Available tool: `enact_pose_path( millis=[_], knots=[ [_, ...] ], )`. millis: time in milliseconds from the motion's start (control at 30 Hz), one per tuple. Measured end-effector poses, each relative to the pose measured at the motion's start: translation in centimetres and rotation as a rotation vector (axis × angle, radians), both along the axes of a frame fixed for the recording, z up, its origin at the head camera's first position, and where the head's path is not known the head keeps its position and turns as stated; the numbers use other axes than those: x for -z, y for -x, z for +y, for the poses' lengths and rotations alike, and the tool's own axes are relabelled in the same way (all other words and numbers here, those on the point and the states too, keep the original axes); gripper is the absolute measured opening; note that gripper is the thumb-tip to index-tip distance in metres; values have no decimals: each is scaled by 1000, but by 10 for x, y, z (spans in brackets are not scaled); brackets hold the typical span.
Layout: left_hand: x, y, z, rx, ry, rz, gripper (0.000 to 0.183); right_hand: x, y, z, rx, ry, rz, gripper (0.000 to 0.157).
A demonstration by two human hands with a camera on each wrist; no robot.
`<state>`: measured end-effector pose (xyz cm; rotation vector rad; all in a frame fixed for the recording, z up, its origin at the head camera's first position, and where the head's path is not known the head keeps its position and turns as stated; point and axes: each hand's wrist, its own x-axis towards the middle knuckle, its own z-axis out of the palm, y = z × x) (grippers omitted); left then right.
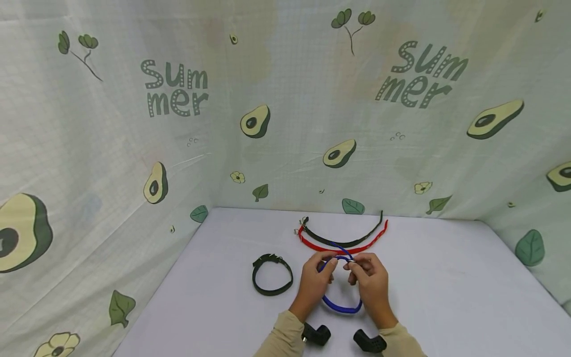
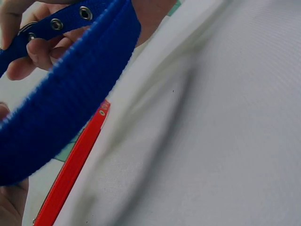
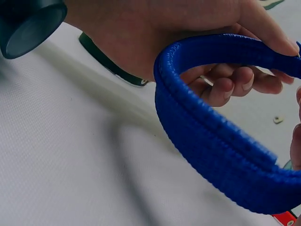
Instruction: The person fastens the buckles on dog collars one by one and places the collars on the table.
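A blue padded collar (image 1: 341, 309) is bent into a loop between both hands, above the table. My left hand (image 1: 314, 277) pinches its left upper part between thumb and fingers. With thumb and fingers, my right hand (image 1: 372, 280) grips the strap close to a small metal piece (image 1: 351, 261). The strap's free end points up and away, past the right fingers. Metal eyelets (image 2: 57, 24) line the blue strap in the left wrist view. The right wrist view shows the collar's thick padded band (image 3: 211, 155) curving below the left fingers (image 3: 244, 80).
A dark green collar (image 1: 273, 293), closed into a ring, lies left of the hands. Beyond them, a red collar (image 1: 312, 244) and another dark collar (image 1: 321, 239) are stretched out in curves. The white table (image 1: 214, 297) meets a printed curtain (image 1: 285, 89) at the back.
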<state>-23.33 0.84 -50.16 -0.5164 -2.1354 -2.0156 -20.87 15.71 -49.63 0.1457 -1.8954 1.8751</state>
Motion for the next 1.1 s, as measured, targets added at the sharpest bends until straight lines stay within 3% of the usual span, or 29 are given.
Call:
enact_pose_path(
  millis=[100, 233, 500, 767, 933, 1100],
  knots=[
    [-2, 0, -1, 26, -12, -68, 27, 1, 0, 1, -16, 39, 3, 11],
    [-3, 0, -2, 32, -10, -96, 31, 0, -1, 2, -42, 57, 6, 12],
    [-4, 2, -3, 33, -51, -86, 26, 0, 1, 2, -128, 85, 34, 11],
    [-4, 1, -6, 59, -28, -68, 24, -1, 4, 2, -105, 108, 3, 20],
    [-5, -1, -7, 82, 8, -56, 23, -3, 3, 4, -110, 157, 27, 18],
    [-4, -1, -6, 91, 22, -46, 22, -6, 3, 8, -114, 124, 47, 22]
  ],
)
